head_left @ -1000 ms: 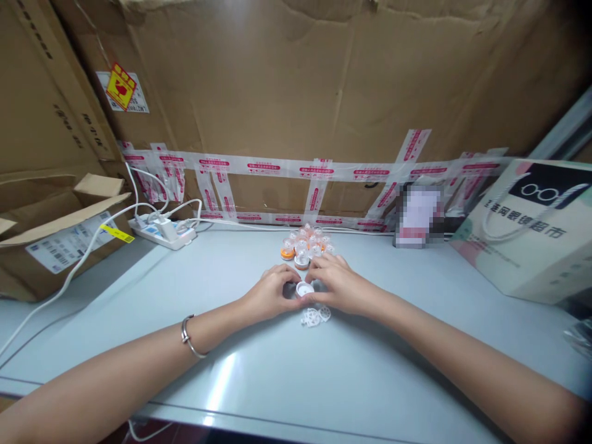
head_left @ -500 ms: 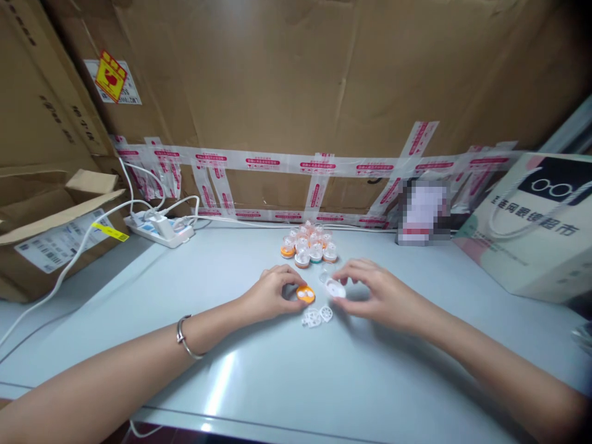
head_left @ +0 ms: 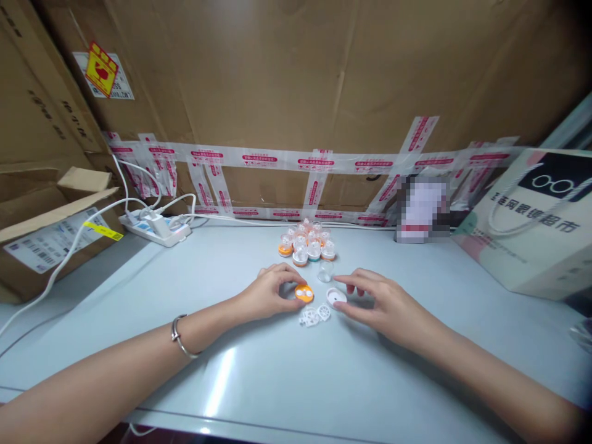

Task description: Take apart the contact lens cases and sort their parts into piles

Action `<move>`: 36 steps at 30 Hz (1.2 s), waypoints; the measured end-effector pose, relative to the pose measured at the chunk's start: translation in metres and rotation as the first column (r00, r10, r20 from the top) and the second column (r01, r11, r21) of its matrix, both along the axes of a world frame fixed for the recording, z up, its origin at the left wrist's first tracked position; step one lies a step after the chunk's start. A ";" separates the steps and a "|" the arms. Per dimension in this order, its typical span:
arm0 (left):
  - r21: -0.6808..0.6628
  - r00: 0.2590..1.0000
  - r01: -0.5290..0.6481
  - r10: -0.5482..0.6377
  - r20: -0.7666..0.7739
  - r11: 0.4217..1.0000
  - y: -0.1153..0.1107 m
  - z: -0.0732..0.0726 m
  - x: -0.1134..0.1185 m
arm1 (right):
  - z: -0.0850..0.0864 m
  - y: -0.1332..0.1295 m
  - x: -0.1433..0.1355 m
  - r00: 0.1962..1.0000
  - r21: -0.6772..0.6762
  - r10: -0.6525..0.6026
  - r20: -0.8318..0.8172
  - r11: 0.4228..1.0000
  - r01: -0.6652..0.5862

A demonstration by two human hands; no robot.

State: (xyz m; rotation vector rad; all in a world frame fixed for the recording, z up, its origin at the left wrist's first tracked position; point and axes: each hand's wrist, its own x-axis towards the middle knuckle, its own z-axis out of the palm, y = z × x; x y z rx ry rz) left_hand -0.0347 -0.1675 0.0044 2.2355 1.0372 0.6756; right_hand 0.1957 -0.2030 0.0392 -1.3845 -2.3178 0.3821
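- Near the middle of the pale surface (head_left: 259, 376), our left hand (head_left: 272, 293) has its thumb and fingers curved around the edge of an orange disc (head_left: 304, 300), a narrow gap left between them for it. Pale round parts show on its upper face.
- Our right hand (head_left: 393, 308) is about half open: the thumb meets the near rim of a shallow white dish (head_left: 337, 297), while the forefinger reaches out beside a clear dome (head_left: 326, 272). We cannot tell whether that fingertip touches the dome; no firm grip shows.
- Just on our side of the disc and the dish lie loose white pieces (head_left: 311, 317), one round and spoked, some overlapping. They look thin and light, so a low sweep of either thumb could scatter them or hook one out of sight beneath a palm.
- Beyond the dome sits a tight cluster of clear-topped units (head_left: 314, 250) with orange, white and teal bases. The dome is near its front edge, so a careless forefinger push could knock it into them.
- Should our left pinch press unevenly, the disc might tip and shed whatever is not fixed on it.
- With only the thumb on its rim, the dish might skid or flip if we press down there.
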 end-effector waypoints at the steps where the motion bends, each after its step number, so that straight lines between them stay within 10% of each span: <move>1: 0.006 1.000 0.000 0.000 0.000 1.000 0.000 0.000 0.000 | 0.002 0.001 -0.004 1.000 0.022 -0.002 -0.011 1.000 0.003; 13: 0.038 1.000 -0.001 0.001 0.001 0.999 0.004 -0.007 -0.002 | -0.001 0.033 -0.049 0.964 -0.035 0.209 0.164 0.978 -0.206; 36: 0.045 0.999 0.014 -0.012 -0.042 0.999 0.001 -0.001 -0.001 | 0.010 0.036 -0.070 0.903 -0.090 0.158 0.400 0.987 -0.132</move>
